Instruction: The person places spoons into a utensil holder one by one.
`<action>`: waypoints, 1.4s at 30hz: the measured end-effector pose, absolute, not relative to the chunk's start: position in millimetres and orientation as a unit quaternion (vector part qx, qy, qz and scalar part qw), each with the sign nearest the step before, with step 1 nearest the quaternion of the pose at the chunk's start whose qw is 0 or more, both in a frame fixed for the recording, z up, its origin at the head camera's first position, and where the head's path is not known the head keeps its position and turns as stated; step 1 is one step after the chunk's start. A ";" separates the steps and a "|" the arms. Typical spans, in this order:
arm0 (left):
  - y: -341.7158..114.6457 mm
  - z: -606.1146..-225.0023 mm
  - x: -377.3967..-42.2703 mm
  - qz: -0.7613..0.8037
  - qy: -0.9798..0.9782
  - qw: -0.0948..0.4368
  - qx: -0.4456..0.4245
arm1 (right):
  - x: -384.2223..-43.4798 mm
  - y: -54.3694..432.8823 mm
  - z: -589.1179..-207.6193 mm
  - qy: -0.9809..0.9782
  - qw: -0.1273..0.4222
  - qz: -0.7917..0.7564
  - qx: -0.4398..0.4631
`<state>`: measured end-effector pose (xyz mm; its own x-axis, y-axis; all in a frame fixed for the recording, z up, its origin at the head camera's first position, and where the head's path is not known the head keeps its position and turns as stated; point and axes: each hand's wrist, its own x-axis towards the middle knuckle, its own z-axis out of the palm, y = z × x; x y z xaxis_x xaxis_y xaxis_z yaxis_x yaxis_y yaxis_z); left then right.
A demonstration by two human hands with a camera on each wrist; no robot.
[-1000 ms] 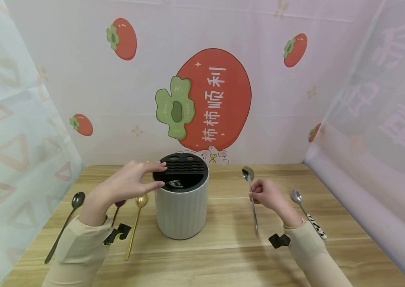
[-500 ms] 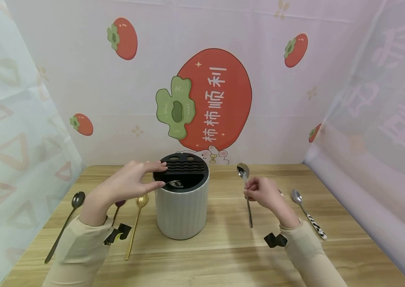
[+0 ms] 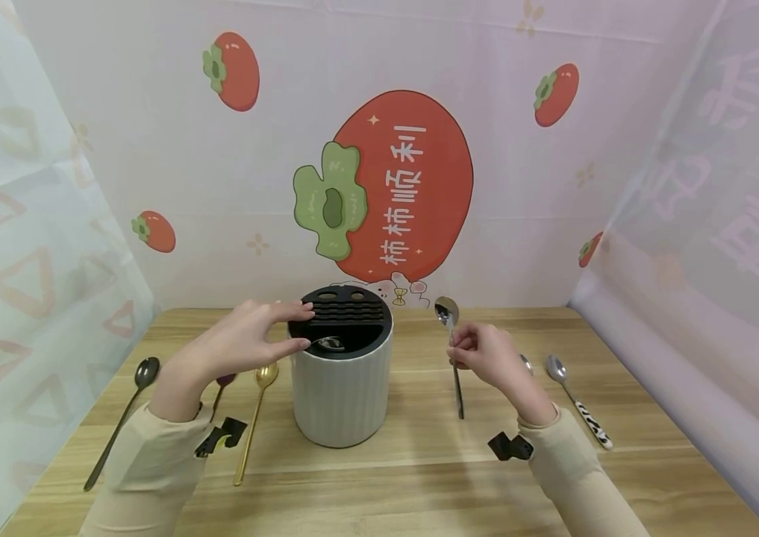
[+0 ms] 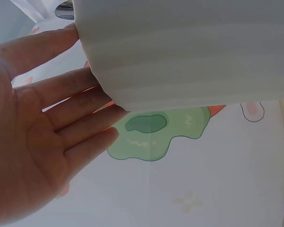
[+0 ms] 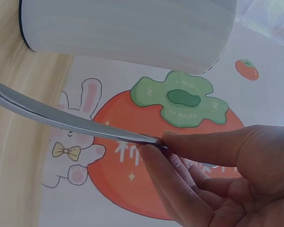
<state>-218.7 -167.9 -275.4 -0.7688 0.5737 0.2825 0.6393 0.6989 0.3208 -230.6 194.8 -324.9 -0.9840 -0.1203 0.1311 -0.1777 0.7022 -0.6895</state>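
Observation:
A silver spoon hangs above the table in the right hand, bowl up and handle end down. Thumb and fingertips pinch its handle, as the right wrist view shows. To its left stands a ribbed white utensil holder with a black slotted top. The left hand rests fairly straight fingers at the holder's top left edge, thumb by the front rim; the left wrist view shows its fingertips against the wall. Inside the holder's front opening a spoon bowl shows.
Left of the holder lie a gold spoon, a purple spoon partly hidden by the left arm, and a black spoon. At right are a spoon with a black-and-white handle and another spoon bowl behind the right wrist.
The right hand has moved left and slightly up with the silver spoon, toward the holder, uncovering a spoon bowl behind its wrist. The left hand has stayed at the holder's rim.

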 end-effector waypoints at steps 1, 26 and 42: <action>-167.8 -275.3 -218.7 -0.203 -0.918 0.080 -0.330 | -230.3 194.1 -323.9 -0.921 0.039 0.379 0.082; -168.0 -274.5 -216.9 -0.206 -0.920 0.082 -0.324 | -228.0 168.8 -297.8 -0.918 0.068 0.373 0.111; -166.9 -275.3 -217.2 -0.207 -0.917 0.090 -0.328 | -228.0 148.6 -277.2 -0.913 0.104 0.363 0.154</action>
<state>-217.2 -166.9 -275.3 -0.7684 0.5651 0.3003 0.6393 0.6991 0.3202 -228.0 148.6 -277.2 -0.9308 -0.2064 0.3018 -0.3573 0.6882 -0.6314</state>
